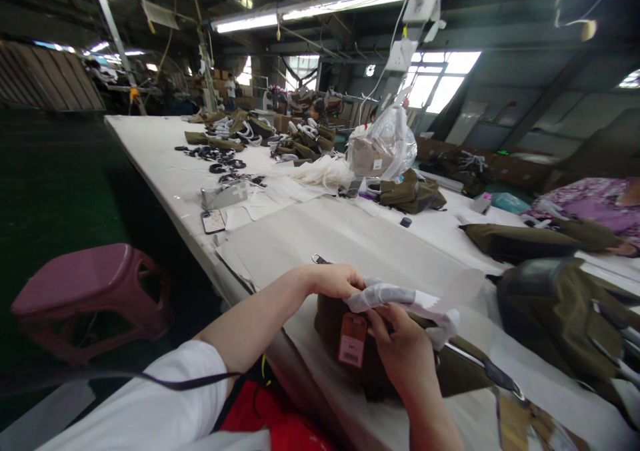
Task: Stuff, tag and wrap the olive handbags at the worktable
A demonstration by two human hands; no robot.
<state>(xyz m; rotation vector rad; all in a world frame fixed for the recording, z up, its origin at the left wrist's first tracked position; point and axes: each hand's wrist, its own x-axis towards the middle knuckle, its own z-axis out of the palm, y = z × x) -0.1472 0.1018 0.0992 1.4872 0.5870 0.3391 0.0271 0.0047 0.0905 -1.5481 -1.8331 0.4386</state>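
An olive-green bag lies at the table's near edge, its handle wrapped in white paper. My left hand is closed at the left end of the wrapped handle; its fingertips are partly hidden there. Just below the wrapping, my right hand has its fingers pinched together near the top of a brown tag with a white barcode label. What sits between those fingertips is too small to make out.
More olive bags lie on the right, near a person in a floral sleeve. A phone, a plastic-wrapped bag and piled straps and bags occupy the white table. A pink stool stands left.
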